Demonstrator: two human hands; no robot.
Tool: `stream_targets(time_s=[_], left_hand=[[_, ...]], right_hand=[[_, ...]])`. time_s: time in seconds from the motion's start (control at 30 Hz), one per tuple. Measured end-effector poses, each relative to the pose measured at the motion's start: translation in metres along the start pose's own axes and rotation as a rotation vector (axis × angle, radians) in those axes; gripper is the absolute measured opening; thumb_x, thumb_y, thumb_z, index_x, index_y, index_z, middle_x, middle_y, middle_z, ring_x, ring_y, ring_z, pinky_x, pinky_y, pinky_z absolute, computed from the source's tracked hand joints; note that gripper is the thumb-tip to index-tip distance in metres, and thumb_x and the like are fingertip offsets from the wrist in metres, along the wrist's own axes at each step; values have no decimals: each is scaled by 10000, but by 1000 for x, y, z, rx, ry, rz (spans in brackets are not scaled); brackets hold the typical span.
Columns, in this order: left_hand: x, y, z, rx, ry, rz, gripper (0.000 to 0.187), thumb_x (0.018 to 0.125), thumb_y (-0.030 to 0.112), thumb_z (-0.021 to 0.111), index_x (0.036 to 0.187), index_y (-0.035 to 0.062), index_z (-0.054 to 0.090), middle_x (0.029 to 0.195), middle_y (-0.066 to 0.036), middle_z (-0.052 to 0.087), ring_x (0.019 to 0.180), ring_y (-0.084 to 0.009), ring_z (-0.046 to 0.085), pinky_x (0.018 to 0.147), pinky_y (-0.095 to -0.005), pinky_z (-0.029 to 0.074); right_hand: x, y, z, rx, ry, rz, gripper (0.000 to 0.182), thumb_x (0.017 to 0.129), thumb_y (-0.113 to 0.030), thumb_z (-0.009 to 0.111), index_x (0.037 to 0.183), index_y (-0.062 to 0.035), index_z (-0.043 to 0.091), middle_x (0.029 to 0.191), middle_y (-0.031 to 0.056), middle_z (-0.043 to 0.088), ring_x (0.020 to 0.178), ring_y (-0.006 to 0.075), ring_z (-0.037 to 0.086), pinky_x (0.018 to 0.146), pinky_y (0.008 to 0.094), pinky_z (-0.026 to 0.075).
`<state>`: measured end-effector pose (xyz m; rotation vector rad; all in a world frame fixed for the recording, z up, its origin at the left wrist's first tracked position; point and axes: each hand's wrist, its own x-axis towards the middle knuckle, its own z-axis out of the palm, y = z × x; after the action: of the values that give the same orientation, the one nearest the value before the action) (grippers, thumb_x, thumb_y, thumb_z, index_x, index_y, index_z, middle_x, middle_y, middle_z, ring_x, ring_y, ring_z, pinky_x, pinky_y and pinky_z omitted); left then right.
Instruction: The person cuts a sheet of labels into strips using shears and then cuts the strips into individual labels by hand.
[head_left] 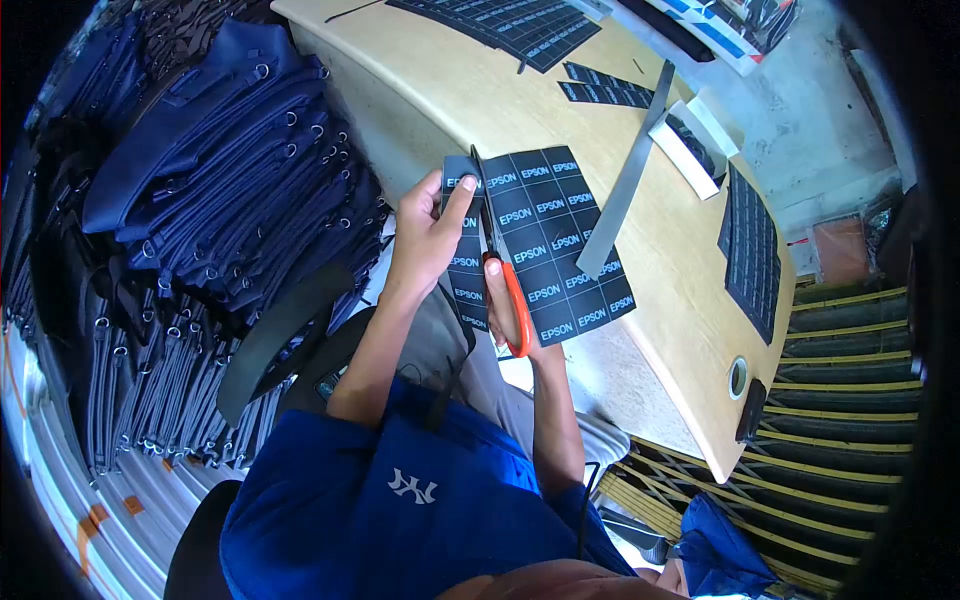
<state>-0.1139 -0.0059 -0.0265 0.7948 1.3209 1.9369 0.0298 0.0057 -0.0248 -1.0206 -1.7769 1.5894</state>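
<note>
A black sheet printed with rows of white EPSON labels (548,215) is held up over the table's near edge. My left hand (428,238) grips its left strip, thumb pressed on a label near the top. My right hand (503,305) is closed around the orange handle of a pair of scissors (519,318). The scissor blades point away from me and lie along the line between the left strip and the rest of the sheet. Part of my right hand is hidden by the sheet and handle.
A long metal ruler (632,170) lies on the wooden table (672,330), beside an open white box (690,160). More label sheets (752,250) lie at the right, with cut strips (606,87) farther back. Piled dark blue straps with metal rings (240,150) fill the left.
</note>
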Motion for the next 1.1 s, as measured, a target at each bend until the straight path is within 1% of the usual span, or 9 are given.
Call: stream_targets(time_s=[0.13,0.23,0.33,0.43,0.47,0.6,0.77,0.83,1.1], left_hand=[[-1,1,-2,1,-11,-12,160,930,171,564,901,22,618,720,55,569,613,11,466,522,-171,378],[-2,6,-3,0,5,-2,160,928,178,568,903,29,619,705,68,548,592,14,446,506,-168,360],[-7,13,-3,0,5,-12,172,932,194,560,906,37,624,646,98,490,550,32,371,465,-164,281],[-12,21,1,21,15,18,170,932,189,558,894,36,621,643,100,498,531,35,369,448,-164,276],[-15,24,3,25,10,16,170,932,189,558,894,36,621,643,100,498,531,35,369,448,-164,276],[-23,33,9,41,-3,66,147,928,152,557,892,21,612,660,81,527,553,31,400,463,-164,307],[-41,43,23,62,-42,115,138,919,119,562,883,-11,594,713,50,559,640,14,442,544,-182,370],[-45,41,27,111,-62,126,131,915,115,567,877,-7,593,690,57,546,613,16,432,517,-179,358],[-54,41,46,72,-69,119,143,916,117,569,817,13,564,632,66,510,561,27,406,459,-172,320]], right_hand=[[-2,3,-1,117,3,-73,341,930,-285,546,693,-39,546,435,-12,436,307,81,412,304,239,313],[-9,22,-5,129,-99,-71,396,962,-350,455,749,-28,543,484,-19,428,360,73,412,360,227,328],[-18,46,-1,214,-343,13,678,870,-686,277,908,-23,416,627,-29,316,486,66,325,451,214,305],[-35,49,2,176,-339,-13,696,844,-716,296,893,-31,414,642,-33,328,506,57,326,453,211,306],[-43,46,2,140,-301,8,609,935,-570,289,834,-4,491,651,44,411,588,149,445,555,302,371],[-51,35,5,23,-178,-156,603,938,-539,311,887,35,491,692,123,433,675,224,476,643,363,397],[-58,-3,-2,-58,-96,-152,636,923,-562,325,884,58,463,701,138,421,643,221,429,606,363,370],[-56,-6,-2,-120,-22,-265,637,920,-569,330,872,53,456,662,125,387,620,211,411,581,371,355],[-69,-11,-13,-90,33,-228,689,894,-617,344,885,64,450,646,124,371,586,215,398,543,379,350]])
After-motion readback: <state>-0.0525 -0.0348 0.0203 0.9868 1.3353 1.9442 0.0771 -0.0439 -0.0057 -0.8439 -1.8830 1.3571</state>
